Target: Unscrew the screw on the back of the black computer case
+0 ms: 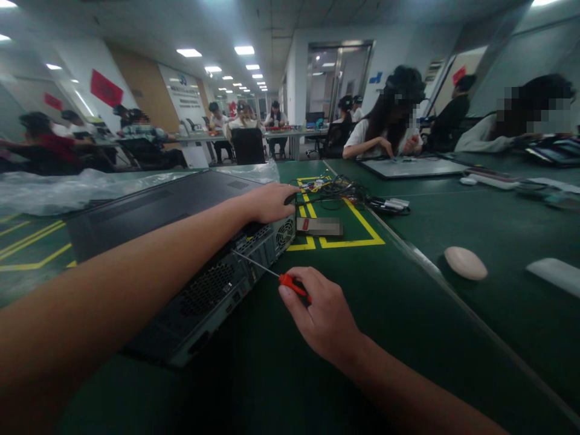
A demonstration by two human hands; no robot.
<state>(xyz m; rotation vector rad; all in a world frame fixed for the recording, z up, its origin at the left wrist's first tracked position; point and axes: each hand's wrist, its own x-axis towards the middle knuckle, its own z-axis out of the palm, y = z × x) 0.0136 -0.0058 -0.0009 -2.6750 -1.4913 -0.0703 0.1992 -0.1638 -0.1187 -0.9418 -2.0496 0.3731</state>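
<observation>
A black desktop computer case [181, 202] lies on its side on the green table, with its metal back panel [254, 257] facing me. My left hand [270, 203] is across the top near the right corner, its fingers curled over the edge and gripping the case. In my right hand [324, 314] is a screwdriver [293, 284] with an orange-red handle, held between thumb and fingers. Its thin shaft slants up and left, and the tip meets the back panel just below my left forearm. Whatever the tip touches is too small to make out.
Behind the case's right corner lie tangled cables [344, 190] and a small box [319, 226]. Clear plastic wrap [67, 190] spreads at the far left. A pale computer mouse [466, 263] sits to the right, past a table seam. Across the table, a person [385, 130] works over a flat panel [412, 167].
</observation>
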